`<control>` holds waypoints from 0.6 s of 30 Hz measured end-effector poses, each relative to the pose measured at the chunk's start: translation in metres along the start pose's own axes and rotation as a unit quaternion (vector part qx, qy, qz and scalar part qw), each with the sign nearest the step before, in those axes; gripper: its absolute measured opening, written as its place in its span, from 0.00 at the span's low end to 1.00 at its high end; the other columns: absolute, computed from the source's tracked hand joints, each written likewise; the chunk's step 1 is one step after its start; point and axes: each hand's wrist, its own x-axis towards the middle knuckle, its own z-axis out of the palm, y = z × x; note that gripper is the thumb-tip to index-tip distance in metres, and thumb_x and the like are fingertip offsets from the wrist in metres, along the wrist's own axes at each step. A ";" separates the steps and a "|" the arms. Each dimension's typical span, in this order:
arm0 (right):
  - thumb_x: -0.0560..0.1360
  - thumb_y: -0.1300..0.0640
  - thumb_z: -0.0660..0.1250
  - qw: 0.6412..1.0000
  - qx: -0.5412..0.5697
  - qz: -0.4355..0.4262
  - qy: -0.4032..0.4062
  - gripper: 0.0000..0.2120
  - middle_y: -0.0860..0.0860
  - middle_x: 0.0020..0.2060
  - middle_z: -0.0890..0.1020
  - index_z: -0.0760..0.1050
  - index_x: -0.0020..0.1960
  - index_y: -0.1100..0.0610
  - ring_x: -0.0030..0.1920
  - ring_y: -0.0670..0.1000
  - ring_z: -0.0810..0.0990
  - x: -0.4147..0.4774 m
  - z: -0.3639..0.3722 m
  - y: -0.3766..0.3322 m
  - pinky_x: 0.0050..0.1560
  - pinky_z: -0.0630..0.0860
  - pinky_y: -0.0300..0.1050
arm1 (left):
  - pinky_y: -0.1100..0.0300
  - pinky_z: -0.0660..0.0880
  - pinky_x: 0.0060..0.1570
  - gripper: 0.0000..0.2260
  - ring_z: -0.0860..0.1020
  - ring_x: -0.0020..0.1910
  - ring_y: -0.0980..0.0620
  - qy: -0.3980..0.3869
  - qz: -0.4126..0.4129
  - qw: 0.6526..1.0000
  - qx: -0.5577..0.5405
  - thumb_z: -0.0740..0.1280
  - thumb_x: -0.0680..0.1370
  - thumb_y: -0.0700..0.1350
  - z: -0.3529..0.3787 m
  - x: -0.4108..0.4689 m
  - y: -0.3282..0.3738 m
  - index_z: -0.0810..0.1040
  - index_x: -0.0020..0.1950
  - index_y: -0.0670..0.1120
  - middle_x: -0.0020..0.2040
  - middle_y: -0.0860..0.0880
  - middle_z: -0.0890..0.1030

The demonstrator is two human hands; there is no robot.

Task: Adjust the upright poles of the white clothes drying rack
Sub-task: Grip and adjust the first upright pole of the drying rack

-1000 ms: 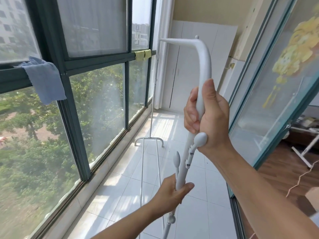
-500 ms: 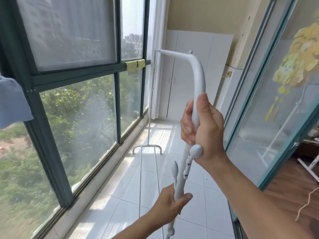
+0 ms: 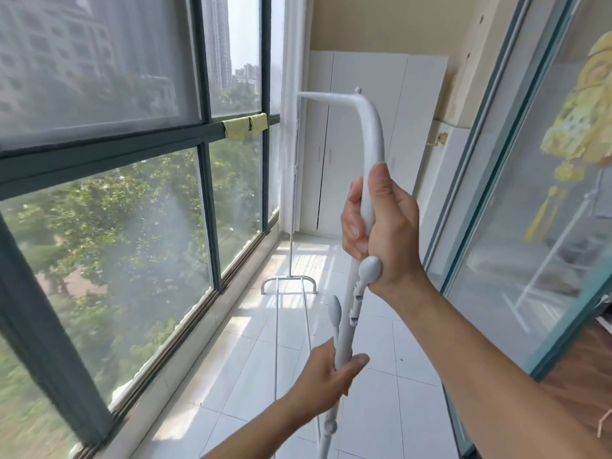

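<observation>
The near upright pole (image 3: pixel 373 140) of the white clothes drying rack rises in front of me and bends over at the top into a horizontal bar. My right hand (image 3: pixel 381 226) is wrapped around its upper section, just above a rounded white knob (image 3: pixel 370 268). My left hand (image 3: pixel 326 376) grips the lower section of the same pole, beside a second oval knob (image 3: pixel 334 311). The far upright pole (image 3: pixel 293 207) stands thin by the window on a curved foot (image 3: pixel 288 282). Two thin rails (image 3: pixel 306 326) run along the floor between the uprights.
A dark-framed window wall (image 3: pixel 205 180) lines the left, with a yellow cloth (image 3: pixel 246 125) on its crossbar. White cabinets (image 3: pixel 364 127) close the far end. A glass sliding door (image 3: pixel 530 193) runs along the right. The floor is white tile (image 3: pixel 390 376).
The view has swung right and the blue cloth on the window frame has left the picture. Both hands keep their grip on the near pole in the same places.
</observation>
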 end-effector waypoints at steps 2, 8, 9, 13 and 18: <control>0.75 0.45 0.56 1.000 -0.009 0.003 0.005 0.17 0.48 0.19 0.65 0.69 0.35 0.56 0.18 0.45 0.58 0.020 -0.005 0.009 0.20 0.52 0.35 | 0.66 0.72 0.28 0.15 0.71 0.25 0.55 -0.007 0.000 1.000 0.005 0.67 0.72 0.59 -0.007 0.022 -0.006 0.66 0.29 0.59 0.24 0.55 0.72; 0.75 0.44 0.56 0.999 -0.030 0.001 0.025 0.18 0.49 0.19 0.66 0.69 0.35 0.55 0.18 0.45 0.59 0.100 -0.023 0.044 0.21 0.56 0.33 | 0.63 0.73 0.29 0.17 0.72 0.25 0.53 -0.007 0.011 1.000 0.008 0.67 0.72 0.62 -0.034 0.105 -0.024 0.66 0.30 0.57 0.24 0.55 0.73; 0.76 0.44 0.56 0.999 -0.033 0.002 0.026 0.18 0.49 0.19 0.66 0.69 0.34 0.55 0.18 0.45 0.59 0.113 -0.027 0.050 0.21 0.56 0.33 | 0.62 0.73 0.29 0.17 0.72 0.25 0.53 -0.006 0.008 1.000 0.011 0.67 0.72 0.61 -0.036 0.118 -0.028 0.65 0.29 0.57 0.24 0.54 0.72; 0.77 0.45 0.55 0.999 -0.027 0.006 0.027 0.18 0.49 0.19 0.66 0.68 0.35 0.55 0.18 0.46 0.58 0.158 -0.048 0.072 0.21 0.57 0.32 | 0.63 0.73 0.29 0.17 0.73 0.25 0.54 -0.006 0.008 1.000 0.016 0.67 0.73 0.59 -0.044 0.167 -0.043 0.65 0.29 0.56 0.24 0.54 0.72; 0.76 0.44 0.56 0.999 -0.019 0.009 0.025 0.18 0.49 0.19 0.66 0.68 0.34 0.55 0.18 0.46 0.58 0.222 -0.084 0.098 0.21 0.56 0.33 | 0.64 0.73 0.29 0.17 0.73 0.24 0.54 -0.001 0.009 1.000 0.017 0.67 0.73 0.61 -0.045 0.241 -0.061 0.65 0.30 0.56 0.24 0.54 0.72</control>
